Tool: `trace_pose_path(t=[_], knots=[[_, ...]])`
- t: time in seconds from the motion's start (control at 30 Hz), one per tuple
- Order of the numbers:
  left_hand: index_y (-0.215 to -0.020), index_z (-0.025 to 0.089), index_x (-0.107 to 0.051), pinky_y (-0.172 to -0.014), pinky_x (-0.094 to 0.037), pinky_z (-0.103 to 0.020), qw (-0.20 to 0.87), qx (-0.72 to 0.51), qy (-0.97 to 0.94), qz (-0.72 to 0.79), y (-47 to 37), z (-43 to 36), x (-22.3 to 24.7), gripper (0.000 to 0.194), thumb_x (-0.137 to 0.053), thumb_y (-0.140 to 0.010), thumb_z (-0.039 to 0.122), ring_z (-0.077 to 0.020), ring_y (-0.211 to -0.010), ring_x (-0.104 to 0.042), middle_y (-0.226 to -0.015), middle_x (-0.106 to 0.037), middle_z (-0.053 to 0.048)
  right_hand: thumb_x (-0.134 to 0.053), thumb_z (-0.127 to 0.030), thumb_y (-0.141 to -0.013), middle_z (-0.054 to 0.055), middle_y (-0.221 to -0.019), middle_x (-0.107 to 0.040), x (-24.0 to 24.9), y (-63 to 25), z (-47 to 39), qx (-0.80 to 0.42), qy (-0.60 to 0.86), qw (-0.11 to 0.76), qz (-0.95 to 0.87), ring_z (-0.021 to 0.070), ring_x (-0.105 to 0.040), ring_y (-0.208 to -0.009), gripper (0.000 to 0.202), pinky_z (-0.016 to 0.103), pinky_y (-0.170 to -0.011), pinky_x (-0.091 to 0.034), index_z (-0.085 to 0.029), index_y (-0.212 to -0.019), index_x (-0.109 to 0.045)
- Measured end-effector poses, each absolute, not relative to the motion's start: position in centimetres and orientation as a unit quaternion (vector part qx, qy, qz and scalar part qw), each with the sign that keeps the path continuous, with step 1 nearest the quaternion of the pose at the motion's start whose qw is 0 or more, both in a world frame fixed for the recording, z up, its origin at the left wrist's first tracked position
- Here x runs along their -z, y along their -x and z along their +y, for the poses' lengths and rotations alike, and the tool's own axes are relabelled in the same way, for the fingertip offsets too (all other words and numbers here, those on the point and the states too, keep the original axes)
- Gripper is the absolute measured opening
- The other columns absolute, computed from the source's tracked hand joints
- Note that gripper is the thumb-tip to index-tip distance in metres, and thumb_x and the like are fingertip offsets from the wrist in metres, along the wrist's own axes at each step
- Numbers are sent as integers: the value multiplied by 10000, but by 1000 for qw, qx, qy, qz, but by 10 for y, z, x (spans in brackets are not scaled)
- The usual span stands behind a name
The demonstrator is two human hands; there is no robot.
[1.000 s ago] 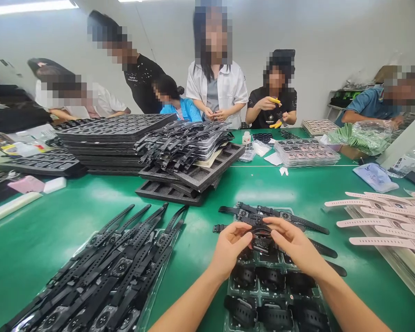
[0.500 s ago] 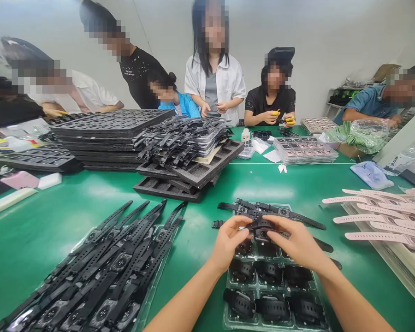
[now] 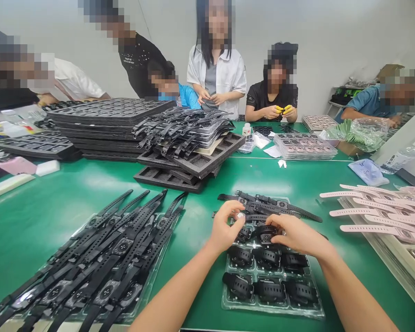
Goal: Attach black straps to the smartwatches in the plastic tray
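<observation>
My right hand (image 3: 290,230) has thumb and fingers on a black smartwatch (image 3: 264,236), its strap looped round, in a cell of the clear plastic tray (image 3: 273,311). My left hand (image 3: 227,226) hovers over the tray's far left, fingers curled and thumb apart from them. A small pale spot shows by its thumb tip; I cannot make out what it is. Several looped black watches (image 3: 270,290) fill the tray's nearer rows. Beyond my hands, black watches with straps laid out (image 3: 263,203) lie across the tray's far end.
Left of the tray lie many black watches with long straps (image 3: 122,246). Pink-strapped watches (image 3: 376,229) are stacked at the right. Black foam trays (image 3: 100,138) and more watches stand farther back. Several people sit or stand round the green table (image 3: 100,177).
The looped watch has gone down into the tray cell with my right hand. My left hand has let go of its strap and drawn slightly away to the left.
</observation>
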State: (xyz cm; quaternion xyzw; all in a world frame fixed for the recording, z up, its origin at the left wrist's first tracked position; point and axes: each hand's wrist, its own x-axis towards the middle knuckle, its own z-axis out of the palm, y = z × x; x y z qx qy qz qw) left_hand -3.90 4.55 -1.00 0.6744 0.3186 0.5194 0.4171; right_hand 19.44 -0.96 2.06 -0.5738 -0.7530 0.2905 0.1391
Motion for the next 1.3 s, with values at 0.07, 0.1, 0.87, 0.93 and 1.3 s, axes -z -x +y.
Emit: trace_pose_path(t=[0.07,0.1,0.87,0.93,1.3], knots=[[-938,206,-693,-705,-509,-314,360,-515,-714,310,39,44,11,140,-625,-820,173,-225,-920,-617,-1074,-644,-104,-707,-181,-783,13,-915,-692,-20,-194,-10,-248,582,130,-764,246,-633,-856,274,337,-739,-472,-258,-1036,-635],[-931,209,-695,-704,-514,-317,337,-514,-726,309,39,44,11,141,-620,-822,162,-231,-930,-623,-1067,-651,-106,-717,-191,-778,16,-902,-689,-20,-195,-11,-239,583,126,-766,252,-630,-846,273,341,-727,-471,-256,-1031,-638],[-942,194,-618,-936,-501,-449,-19,-460,-830,315,44,79,34,199,-429,-931,135,-232,-1080,-630,-1046,-636,-73,-752,-322,-871,104,-1019,-764,-18,-243,-26,-124,683,-131,-708,196,-650,-729,332,310,-627,-401,-221,-1187,-729],[-948,194,-616,-941,-492,-466,-22,-435,-839,326,46,82,34,227,-396,-938,137,-237,-1093,-628,-1061,-621,-73,-705,-341,-907,130,-1062,-757,-18,-240,-30,-122,687,-134,-704,188,-653,-734,356,319,-641,-392,-196,-1231,-716],[-786,194,-631,-898,-490,-402,93,-528,-801,266,48,80,29,111,-572,-777,101,-252,-958,-603,-950,-679,-93,-713,-311,-869,66,-1070,-783,-31,-223,-50,-105,712,-106,-686,227,-709,-849,287,267,-674,-485,-218,-1135,-768]])
